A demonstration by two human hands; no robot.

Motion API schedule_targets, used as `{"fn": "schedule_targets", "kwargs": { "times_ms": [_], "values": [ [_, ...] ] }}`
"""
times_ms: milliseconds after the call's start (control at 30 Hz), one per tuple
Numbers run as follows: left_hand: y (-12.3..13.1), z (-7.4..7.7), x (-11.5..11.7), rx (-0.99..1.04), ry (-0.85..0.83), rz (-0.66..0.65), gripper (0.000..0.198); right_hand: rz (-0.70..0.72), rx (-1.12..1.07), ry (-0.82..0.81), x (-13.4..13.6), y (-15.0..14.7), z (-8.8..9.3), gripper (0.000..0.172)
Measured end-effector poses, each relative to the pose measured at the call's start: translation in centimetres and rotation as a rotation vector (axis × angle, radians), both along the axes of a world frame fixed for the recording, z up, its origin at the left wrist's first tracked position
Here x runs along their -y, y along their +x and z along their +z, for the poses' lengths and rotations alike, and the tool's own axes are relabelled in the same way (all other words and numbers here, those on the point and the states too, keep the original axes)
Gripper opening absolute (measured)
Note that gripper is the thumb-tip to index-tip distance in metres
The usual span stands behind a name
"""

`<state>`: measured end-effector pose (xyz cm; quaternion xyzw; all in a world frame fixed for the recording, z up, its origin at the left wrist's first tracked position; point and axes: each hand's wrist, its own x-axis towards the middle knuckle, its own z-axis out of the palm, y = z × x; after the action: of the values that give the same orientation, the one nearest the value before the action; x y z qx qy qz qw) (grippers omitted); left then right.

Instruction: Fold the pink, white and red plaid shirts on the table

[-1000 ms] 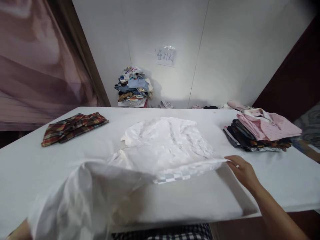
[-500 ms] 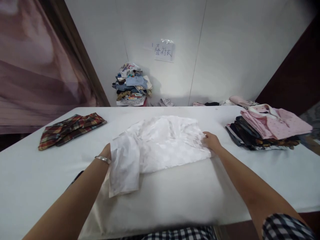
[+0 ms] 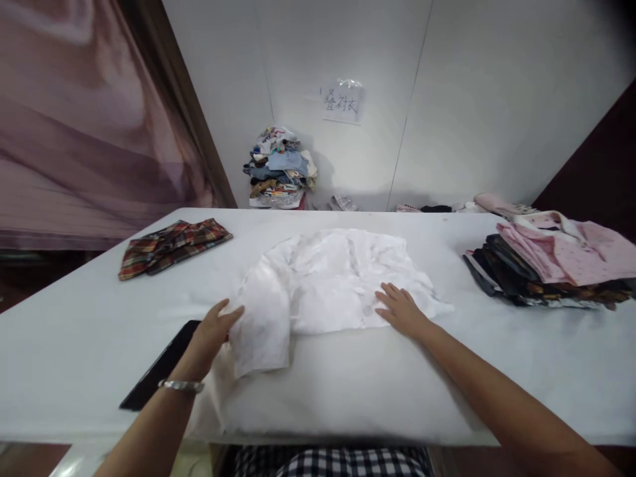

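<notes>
A white shirt [image 3: 328,278] lies partly folded in the middle of the white table [image 3: 74,331], one sleeve folded down at its left. My left hand [image 3: 211,334], with a silver bracelet on the wrist, touches that sleeve's left edge, fingers stretched out. My right hand [image 3: 402,310] lies flat and open on the shirt's lower right part.
A folded plaid cloth [image 3: 171,245] lies at the back left. A stack of folded clothes topped by a pink shirt [image 3: 556,262] stands at the right. A flat black object [image 3: 159,374] lies by my left wrist. A heap of clothes [image 3: 281,169] sits by the wall under a paper sign [image 3: 342,103].
The shirt's lifted lower part was laid down on the table. My right hand moved from its right edge onto its lower part. My left hand now sits beside the folded sleeve.
</notes>
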<state>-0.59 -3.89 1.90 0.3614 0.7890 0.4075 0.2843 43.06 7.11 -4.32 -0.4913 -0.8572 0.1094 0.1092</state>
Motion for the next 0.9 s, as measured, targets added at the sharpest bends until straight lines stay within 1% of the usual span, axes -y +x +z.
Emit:
{"fn": "schedule_targets", "kwargs": {
  "times_ms": [33,67,100,133,167,200,267,333,400,433,467,500,533,567,633,700,733,800,833,900],
  "values": [
    [0.2,-0.2,0.7,-0.105,-0.003,-0.032,0.081,-0.004,0.025,-0.029,0.3,-0.3,-0.2,0.049],
    [0.4,-0.2,1.3,-0.187,0.000,-0.073,0.081,-0.014,0.040,-0.045,0.4,-0.4,-0.2,0.048],
    [0.5,0.1,1.8,-0.247,0.020,-0.098,0.076,-0.026,0.042,-0.050,0.5,-0.5,-0.1,0.048],
    [0.7,0.6,2.2,-0.262,0.058,-0.107,0.069,-0.037,0.031,-0.050,0.6,-0.7,0.3,0.047],
    [0.9,1.4,2.5,-0.214,0.108,-0.107,0.063,-0.047,0.003,-0.045,0.8,-1.0,0.8,0.046],
    [1.1,2.5,2.6,-0.111,0.160,-0.106,0.060,-0.047,-0.047,-0.034,1.3,-1.5,1.5,0.045],
    [2.1,5.1,2.5,0.189,0.252,-0.129,0.062,0.001,-0.208,-0.030,2.9,-3.3,3.2,0.046],
    [3.8,7.6,2.0,0.474,0.311,-0.175,0.063,0.133,-0.397,-0.113,5.5,-6.0,5.0,0.052],
    [6.1,9.3,1.2,0.654,0.385,-0.215,0.059,0.297,-0.545,-0.269,8.5,-9.0,6.6,0.071],
    [7.5,9.6,0.8,0.711,0.427,-0.242,0.056,0.346,-0.596,-0.332,9.8,-10.5,7.2,0.083],
    [9.0,9.7,0.4,0.747,0.461,-0.280,0.051,0.363,-0.645,-0.369,10.9,-11.7,7.6,0.093],
    [10.6,9.6,0.2,0.761,0.479,-0.329,0.046,0.344,-0.701,-0.371,11.7,-12.8,7.9,0.098],
    [12.1,9.2,0.0,0.751,0.479,-0.384,0.042,0.291,-0.773,-0.342,12.1,-13.6,8.1,0.098],
    [13.4,8.7,0.0,0.716,0.466,-0.444,0.038,0.218,-0.860,-0.293,12.2,-14.1,8.2,0.092],
    [15.6,7.3,0.4,0.580,0.483,-0.535,0.036,0.074,-1.040,-0.211,11.4,-14.1,8.3,0.069],
    [16.3,5.5,1.2,0.378,0.576,-0.574,0.040,-0.032,-1.176,-0.225,10.0,-13.1,8.6,0.047],
    [16.2,4.5,1.6,0.262,0.614,-0.570,0.041,-0.066,-1.221,-0.271,9.2,-12.2,8.9,0.040],
    [14.8,2.3,2.3,0.001,0.625,-0.525,0.040,-0.098,-1.293,-0.382,7.7,-10.3,9.9,0.033],
    [13.7,1.1,2.4,-0.140,0.598,-0.488,0.038,-0.092,-1.321,-0.429,7.0,-9.4,10.7,0.032],
    [11.2,-0.8,2.4,-0.423,0.526,-0.386,0.040,-0.036,-1.353,-0.492,5.7,-7.8,12.6,0.030]
  ]
}}
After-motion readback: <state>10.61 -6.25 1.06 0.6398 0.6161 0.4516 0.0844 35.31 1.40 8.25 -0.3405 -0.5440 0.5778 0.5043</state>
